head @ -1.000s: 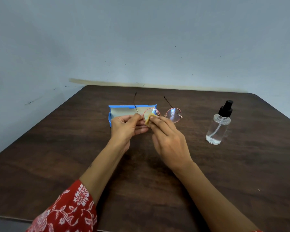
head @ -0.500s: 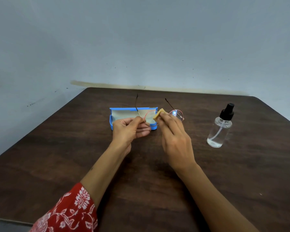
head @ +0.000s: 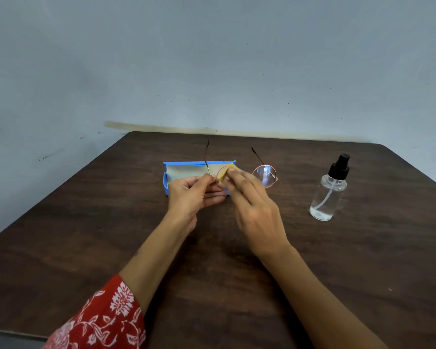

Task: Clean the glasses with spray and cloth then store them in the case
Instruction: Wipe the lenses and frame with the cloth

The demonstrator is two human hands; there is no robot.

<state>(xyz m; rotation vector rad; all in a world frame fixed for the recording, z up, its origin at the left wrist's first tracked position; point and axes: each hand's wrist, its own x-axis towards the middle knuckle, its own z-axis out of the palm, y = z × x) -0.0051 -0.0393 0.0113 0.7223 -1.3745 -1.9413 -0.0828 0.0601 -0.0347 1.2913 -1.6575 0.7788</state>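
The glasses (head: 247, 172), round with a thin pinkish rim and dark temple arms, are held up just above the middle of the dark wooden worktop (head: 86, 235), toward its far edge, with both temple arms open and pointing away at the wall. Starting at the left, a red sleeve with a white flower print (head: 98, 321) shows at the near edge. The left hand (head: 194, 193) has its grip closed round the left end of the frame, thumb and forefinger pinching at the hinge where the left temple arm rises, the other fingers curled beneath. Behind that hand lies the blue case (head: 199, 170), open, with a pale lining, its long side running along the far edge of the worktop; the hands cover its near wall in part. Next, the right hand (head: 254, 210) holds a small yellowish cloth (head: 228, 172) at its fingertips and presses it on the left lens; the fingers lie fairly straight over the cloth, and the thumb is hidden, so the grip seems a pinch, though I cannot tell for sure. The left lens is almost wholly covered by cloth and fingers, with only a bit of its rim showing. The right lens stands free just beyond the right hand's knuckles, catching a pale reflection. Further right, well apart from the hands, a clear spray bottle (head: 329, 195) with a black pump top stands upright toward the right edge, with a little liquid in its bottom.
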